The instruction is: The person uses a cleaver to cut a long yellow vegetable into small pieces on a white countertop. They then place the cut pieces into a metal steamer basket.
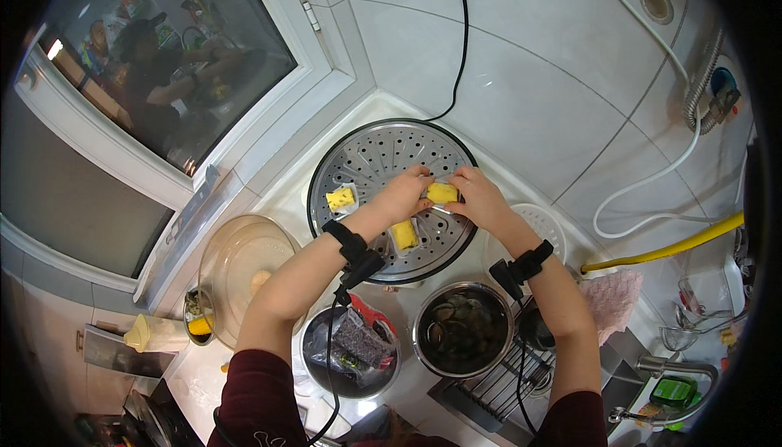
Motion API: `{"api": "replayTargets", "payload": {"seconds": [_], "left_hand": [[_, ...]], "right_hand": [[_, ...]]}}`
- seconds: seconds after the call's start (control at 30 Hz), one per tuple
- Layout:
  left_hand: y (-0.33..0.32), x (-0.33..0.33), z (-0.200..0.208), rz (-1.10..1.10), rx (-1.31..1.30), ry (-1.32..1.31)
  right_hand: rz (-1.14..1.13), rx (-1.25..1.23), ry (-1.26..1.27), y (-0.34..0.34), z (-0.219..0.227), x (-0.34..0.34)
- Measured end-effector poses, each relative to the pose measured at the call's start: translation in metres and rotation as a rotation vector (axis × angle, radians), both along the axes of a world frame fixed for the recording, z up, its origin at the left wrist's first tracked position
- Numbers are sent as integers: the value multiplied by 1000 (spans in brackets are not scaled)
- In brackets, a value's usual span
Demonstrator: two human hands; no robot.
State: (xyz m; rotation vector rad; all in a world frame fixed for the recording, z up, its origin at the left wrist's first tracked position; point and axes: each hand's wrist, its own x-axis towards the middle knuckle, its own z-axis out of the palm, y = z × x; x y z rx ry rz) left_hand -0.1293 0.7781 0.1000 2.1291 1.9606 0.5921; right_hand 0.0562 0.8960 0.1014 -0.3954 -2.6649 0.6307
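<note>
Yellow roll [442,193], just right of the frame's centre, sits pinched between left hand [402,193] and right hand [484,201], a grip at each end, long axis running nearly sideways, neither hand clearly nearer, over the perforated metal tray [379,144]!

The left hand [402,195] and right hand [483,200] partly hide a yellow piece [442,193].

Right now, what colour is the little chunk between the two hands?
The chunk is yellow, and it shows best in the head view.
</note>
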Motion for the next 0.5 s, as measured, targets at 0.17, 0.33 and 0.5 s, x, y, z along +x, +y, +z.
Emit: {"api": "replayTargets", "payload": {"seconds": [0.17,0.33,0.5], "left_hand": [[2,2,3,54,-60,-39],[3,0,9,26,-131,-58],[5,1,13,38,-129,-119]], "right_hand": [[33,-67,-20,6,-4,3],[26,-103,-128,13,-3,4],[19,-95,12,10,-1,7]]}}
